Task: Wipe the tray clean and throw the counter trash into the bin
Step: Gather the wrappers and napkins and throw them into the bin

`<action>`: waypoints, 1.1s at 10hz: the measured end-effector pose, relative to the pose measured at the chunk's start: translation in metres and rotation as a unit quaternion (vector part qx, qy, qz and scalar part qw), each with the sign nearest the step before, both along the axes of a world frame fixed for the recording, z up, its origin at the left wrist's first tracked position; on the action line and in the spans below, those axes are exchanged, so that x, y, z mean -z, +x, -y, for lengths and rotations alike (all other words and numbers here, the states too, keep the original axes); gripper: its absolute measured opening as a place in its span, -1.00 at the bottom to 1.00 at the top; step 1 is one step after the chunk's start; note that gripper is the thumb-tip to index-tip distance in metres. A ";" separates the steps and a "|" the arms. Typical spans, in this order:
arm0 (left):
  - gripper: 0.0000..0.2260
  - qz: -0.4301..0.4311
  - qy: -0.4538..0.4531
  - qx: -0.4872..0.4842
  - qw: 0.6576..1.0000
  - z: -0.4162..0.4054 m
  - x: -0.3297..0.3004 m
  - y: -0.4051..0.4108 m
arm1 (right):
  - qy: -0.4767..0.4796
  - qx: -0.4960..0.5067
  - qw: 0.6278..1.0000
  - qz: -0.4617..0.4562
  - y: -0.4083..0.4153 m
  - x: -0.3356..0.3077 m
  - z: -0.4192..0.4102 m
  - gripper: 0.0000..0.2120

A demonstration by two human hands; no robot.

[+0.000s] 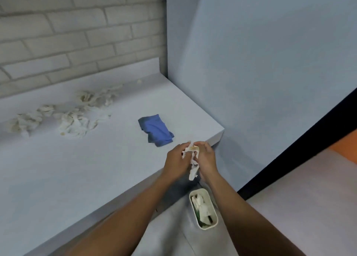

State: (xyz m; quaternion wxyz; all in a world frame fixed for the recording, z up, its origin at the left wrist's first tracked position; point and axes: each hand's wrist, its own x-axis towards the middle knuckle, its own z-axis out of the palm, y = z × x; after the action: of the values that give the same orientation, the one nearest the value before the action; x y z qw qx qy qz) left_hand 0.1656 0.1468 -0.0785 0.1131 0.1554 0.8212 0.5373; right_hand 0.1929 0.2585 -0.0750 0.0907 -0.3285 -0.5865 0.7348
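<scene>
Hands, left hand (176, 158) and right hand (206, 159), close together on a crumpled tissue (192, 160) at centre frame, its long axis vertical, tail hanging down. Directly below, the white bin (214, 213) on the floor holds white paper scraps. More tissue wads (75, 118) lie on the counter (77, 178) at left, a blue cloth (156, 130) near its corner.

A plain kitchen-style or utility corner indoors, with a bare work surface set against a wall.

A pale, smooth table (58, 178) with a low raised back edge runs along a white-painted brick wall (67, 33) and ends against a flat pale blue panel (260, 72). Crumpled, stained paper scraps (77, 118) lie scattered on the table near the wall, and a folded blue cloth (156, 130) sits closer to its corner. On the grey floor (289, 207) below the table's edge stands a small cream bin (203, 209) holding more paper waste.
</scene>
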 end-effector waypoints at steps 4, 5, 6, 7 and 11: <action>-0.59 0.080 -0.135 0.023 0.987 -0.059 0.120 0.053 | 0.028 -0.012 0.988 0.152 0.075 0.121 -0.089 -0.83; -0.59 0.079 -0.173 0.052 0.980 -0.071 0.175 0.045 | 0.077 -0.003 0.983 0.167 0.077 0.183 -0.099 -0.81; -0.59 0.108 -0.193 0.053 0.974 -0.086 0.237 0.040 | 0.133 -0.016 0.973 0.186 0.082 0.254 -0.110 -0.85; -0.60 0.120 -0.208 0.062 0.969 -0.102 0.307 0.035 | 0.170 -0.041 0.961 0.214 0.085 0.332 -0.121 -0.84; -0.66 0.029 -0.280 0.161 0.946 -0.137 0.626 0.002 | 0.075 -0.058 0.962 0.258 0.060 0.628 -0.153 -0.77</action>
State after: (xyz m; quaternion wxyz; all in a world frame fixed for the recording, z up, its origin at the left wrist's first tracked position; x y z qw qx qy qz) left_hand 0.1675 0.2838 -0.7044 0.2609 0.2325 0.8988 0.2647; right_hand 0.2530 0.4117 -0.7029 -0.0819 -0.4644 -0.6613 0.5833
